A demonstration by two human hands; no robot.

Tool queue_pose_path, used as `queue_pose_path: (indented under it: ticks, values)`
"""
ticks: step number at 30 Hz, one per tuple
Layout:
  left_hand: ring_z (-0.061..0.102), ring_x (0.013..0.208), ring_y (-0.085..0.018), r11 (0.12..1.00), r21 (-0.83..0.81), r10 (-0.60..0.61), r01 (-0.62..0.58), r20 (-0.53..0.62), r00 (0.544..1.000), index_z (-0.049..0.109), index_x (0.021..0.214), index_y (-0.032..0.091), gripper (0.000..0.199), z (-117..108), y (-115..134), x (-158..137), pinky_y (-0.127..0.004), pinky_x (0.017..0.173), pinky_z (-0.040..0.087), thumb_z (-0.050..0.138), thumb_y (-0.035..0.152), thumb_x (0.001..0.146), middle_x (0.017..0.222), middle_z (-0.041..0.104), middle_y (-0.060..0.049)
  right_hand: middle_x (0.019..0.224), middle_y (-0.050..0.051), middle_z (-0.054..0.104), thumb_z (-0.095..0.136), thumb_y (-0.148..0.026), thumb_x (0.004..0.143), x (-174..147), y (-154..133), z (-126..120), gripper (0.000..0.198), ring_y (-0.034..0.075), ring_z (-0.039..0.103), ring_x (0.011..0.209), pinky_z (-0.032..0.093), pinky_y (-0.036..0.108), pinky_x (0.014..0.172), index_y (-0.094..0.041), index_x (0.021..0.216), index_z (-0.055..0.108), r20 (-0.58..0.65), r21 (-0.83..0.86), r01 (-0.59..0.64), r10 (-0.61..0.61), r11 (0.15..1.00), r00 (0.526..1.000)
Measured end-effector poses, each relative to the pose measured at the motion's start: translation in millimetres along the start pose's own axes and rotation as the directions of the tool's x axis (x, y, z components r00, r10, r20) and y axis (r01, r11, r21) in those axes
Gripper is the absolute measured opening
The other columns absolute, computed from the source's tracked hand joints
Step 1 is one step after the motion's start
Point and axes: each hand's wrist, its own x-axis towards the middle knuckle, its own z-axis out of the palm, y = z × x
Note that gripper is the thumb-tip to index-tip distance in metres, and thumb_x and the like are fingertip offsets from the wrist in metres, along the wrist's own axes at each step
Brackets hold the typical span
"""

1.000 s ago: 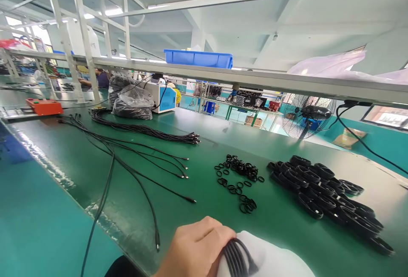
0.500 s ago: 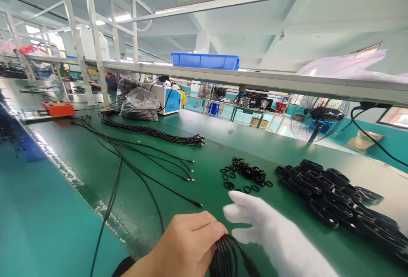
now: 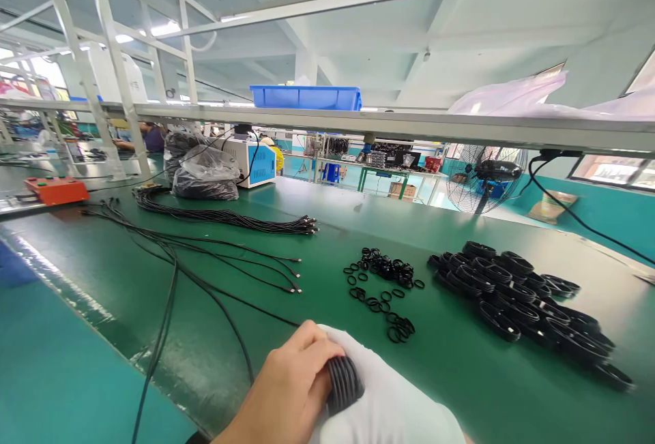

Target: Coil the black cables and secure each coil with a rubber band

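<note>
Cable coil (image 3: 344,384) partly hidden

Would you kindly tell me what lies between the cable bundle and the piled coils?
Black rings lie between the bundle and the coils, in the head view.

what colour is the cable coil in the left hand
Black; the cable coil shows best in the head view.

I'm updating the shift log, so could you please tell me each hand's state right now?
Left hand: closed, holding a coil of black cable.
Right hand, white-gloved: at the same coil, partly hidden; its grip cannot be told.
</note>
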Motion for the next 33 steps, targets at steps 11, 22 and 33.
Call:
queue_pose_path:
  ticks: [11,22,33]
  values:
    - [0.051,0.056,-0.012,0.888,-0.172,-0.420,0.426,0.070,0.905,0.049,0.078,0.022,0.003,4,13,9,-0.020,0.050,0.037,0.049,0.022,0.075,0.064,0.056,0.005,0.069,0.006,0.062,0.071,-0.025,0.054,-6,13,1,0.029,0.016,0.061,0.061,0.050,0.032,0.064,-0.007,0.077,0.066,-0.028,0.210,-0.167,0.176,0.963,0.984]
    - [0.037,0.048,-0.012,0.900,0.239,-0.378,0.365,0.006,0.926,0.046,0.065,0.023,0.006,5,10,23,-0.021,0.046,0.022,0.050,0.018,0.066,0.052,0.047,0.006,0.053,-0.001,0.055,0.062,-0.010,0.054,-1,20,3,0.025,0.012,0.056,0.047,0.050,0.021,0.042,-0.010,0.079,0.064,-0.025,0.237,-0.276,0.290,0.932,0.957]
    - [0.052,0.061,-0.013,0.934,0.320,-0.174,0.158,0.022,0.985,0.059,0.072,0.021,0.024,15,12,12,-0.022,0.055,0.036,0.040,0.007,0.073,0.068,0.060,0.002,0.054,-0.002,0.053,0.064,-0.008,0.051,-12,28,-2,0.015,0.007,0.052,0.045,0.046,0.017,0.043,-0.013,0.063,0.056,-0.037,0.224,-0.232,0.246,0.947,0.969]
